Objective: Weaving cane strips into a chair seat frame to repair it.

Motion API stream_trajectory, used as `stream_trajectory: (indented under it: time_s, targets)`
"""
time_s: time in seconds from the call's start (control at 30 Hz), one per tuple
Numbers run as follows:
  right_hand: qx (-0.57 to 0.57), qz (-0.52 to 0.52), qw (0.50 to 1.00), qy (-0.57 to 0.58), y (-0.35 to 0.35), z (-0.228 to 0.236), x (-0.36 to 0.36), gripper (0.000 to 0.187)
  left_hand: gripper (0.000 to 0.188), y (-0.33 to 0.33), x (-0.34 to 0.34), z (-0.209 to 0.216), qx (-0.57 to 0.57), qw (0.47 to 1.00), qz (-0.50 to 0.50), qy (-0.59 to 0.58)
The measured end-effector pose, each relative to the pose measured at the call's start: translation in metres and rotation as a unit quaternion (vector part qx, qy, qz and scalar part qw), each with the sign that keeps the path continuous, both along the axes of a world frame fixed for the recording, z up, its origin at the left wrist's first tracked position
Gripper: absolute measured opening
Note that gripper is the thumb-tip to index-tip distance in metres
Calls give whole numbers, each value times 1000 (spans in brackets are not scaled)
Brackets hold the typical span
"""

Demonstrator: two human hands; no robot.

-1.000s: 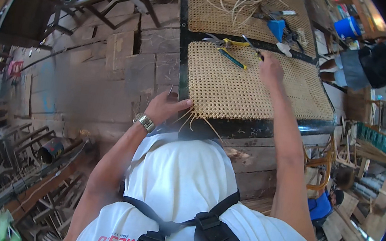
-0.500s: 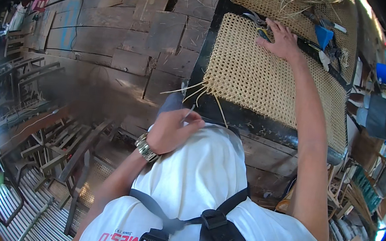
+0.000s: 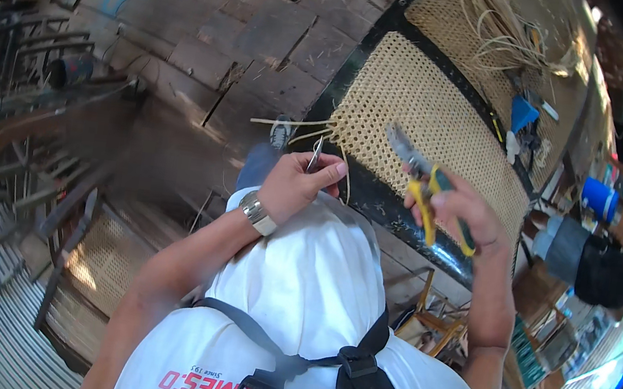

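Note:
A black frame carries a woven cane panel in front of me. Loose cane strands stick out from the panel's near left corner. My left hand, with a metal watch at the wrist, pinches those strands at the frame's edge. My right hand grips a pair of cutters with yellow and green handles, its metal jaws lying over the woven panel. My white shirt and dark harness straps fill the lower middle of the view.
A second woven panel with a bundle of loose cane lies beyond. A blue scoop and small tools sit to its right, a blue bucket further right. Rough wooden floor planks are at left, metal frames stacked beside them.
My right hand left the far edge of the panel and came back toward me with the cutters. My left hand moved onto the loose strands. The view swung left.

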State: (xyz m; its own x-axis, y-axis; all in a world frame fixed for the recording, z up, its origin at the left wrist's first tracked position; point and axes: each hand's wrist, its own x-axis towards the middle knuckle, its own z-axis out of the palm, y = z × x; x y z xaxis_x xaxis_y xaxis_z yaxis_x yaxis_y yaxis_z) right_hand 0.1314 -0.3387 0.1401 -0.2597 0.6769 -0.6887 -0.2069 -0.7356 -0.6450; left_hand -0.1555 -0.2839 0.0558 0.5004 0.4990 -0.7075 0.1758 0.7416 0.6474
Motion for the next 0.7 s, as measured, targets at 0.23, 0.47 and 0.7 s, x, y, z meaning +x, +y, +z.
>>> stream_trajectory:
  time_s: [0.23,0.47,0.7]
  targets:
    - [-72,119,988,60,-16,-26,-16,52,27,-35,23,-6,47,990,129,27]
    - [-47,163,985,34,4,-37,-26,52,20,-52,33,-9,138,977,135,87]
    - [-32,170,985,15,3,-33,-41,39,21,-56,31,1,92,982,164,26]
